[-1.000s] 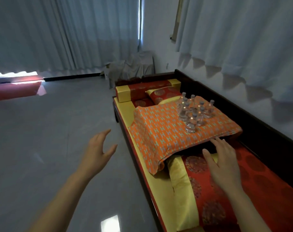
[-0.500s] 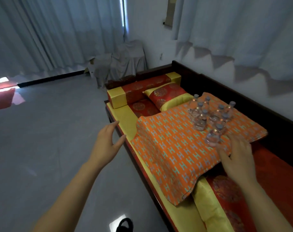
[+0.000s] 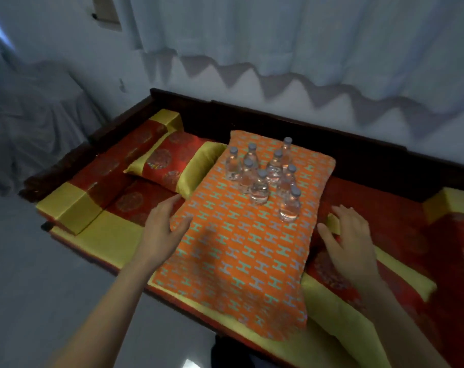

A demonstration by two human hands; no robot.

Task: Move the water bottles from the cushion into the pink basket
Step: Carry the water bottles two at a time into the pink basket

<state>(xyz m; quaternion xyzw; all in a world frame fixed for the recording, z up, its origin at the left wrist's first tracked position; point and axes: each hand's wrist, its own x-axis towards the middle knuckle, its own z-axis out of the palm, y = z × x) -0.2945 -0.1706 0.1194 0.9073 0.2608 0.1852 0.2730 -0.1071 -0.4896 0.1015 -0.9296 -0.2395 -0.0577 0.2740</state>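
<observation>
Orange cushion (image 3: 236, 251) w/ teal H pattern lies across a low wooden daybed (image 3: 278, 112), long axis running from the front edge toward the wall. Daybed is covered in red/gold upholstery; dark wood rail at rear and left end.

Water bottles (image 3: 262, 172): eight clear bottles w/ pale caps, all upright, packed in a tight cluster on the far half of the cushion. Nearest bottle (image 3: 290, 207) stands at the cluster's right-front corner, closest to the right hand. Second bottle (image 3: 259, 188) sits just left of and behind it. Rear-most bottle (image 3: 287, 150) is the tallest-looking, near the cushion's far edge. Near half of the cushion is bare fabric.

Pink basket: not in view.

Left hand (image 3: 163, 232): open, fingers (image 3: 172, 205) extended and slightly spread, nothing held. Thumb overlaps the cushion's left edge; contact vs. hover cannot be told. Well apart from the bottles.

Right hand (image 3: 351, 240): open, fingers spread, nothing held. Positioned beside the cushion's right edge, over the red/gold bedding; near the nearest bottle but not touching it.

Small red/gold pillow (image 3: 172, 164) lies left of the cushion, its gold end against the cushion's far-left corner. Red/gold bolster (image 3: 93, 189) runs along the daybed's left end. Grey curtain (image 3: 305, 35) hangs on the wall behind. Grey floor (image 3: 39, 288) at lower left.
</observation>
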